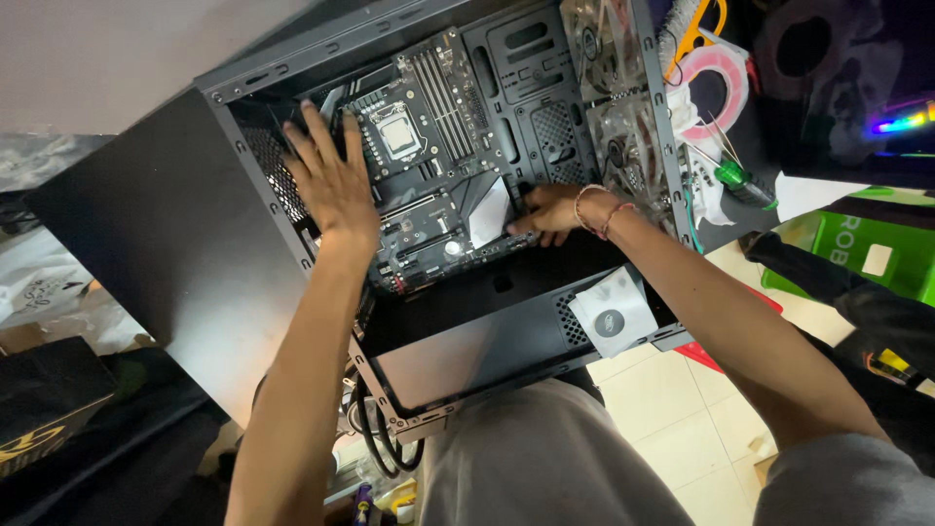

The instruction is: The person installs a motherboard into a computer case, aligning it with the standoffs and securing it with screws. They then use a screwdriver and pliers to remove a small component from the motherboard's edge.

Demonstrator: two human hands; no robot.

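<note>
An open black computer case (175, 253) lies on its side with a black motherboard (433, 209) inside it. A processor (397, 136) sits in the socket near the board's top. My left hand (329, 180) rests flat, fingers spread, on the board's left edge beside the socket. My right hand (550, 207) reaches in from the right and pinches the board's right edge next to a white triangular cover (489, 214). Bracelets circle that wrist.
Clear fans (623, 136) line the case's right end. A white packet (612, 314) lies on the case's lower shroud. A green-handled screwdriver (740, 180) and a pink tape roll (716, 83) lie at the right. Black cables (375, 433) hang below the case. Boxes stand at the left.
</note>
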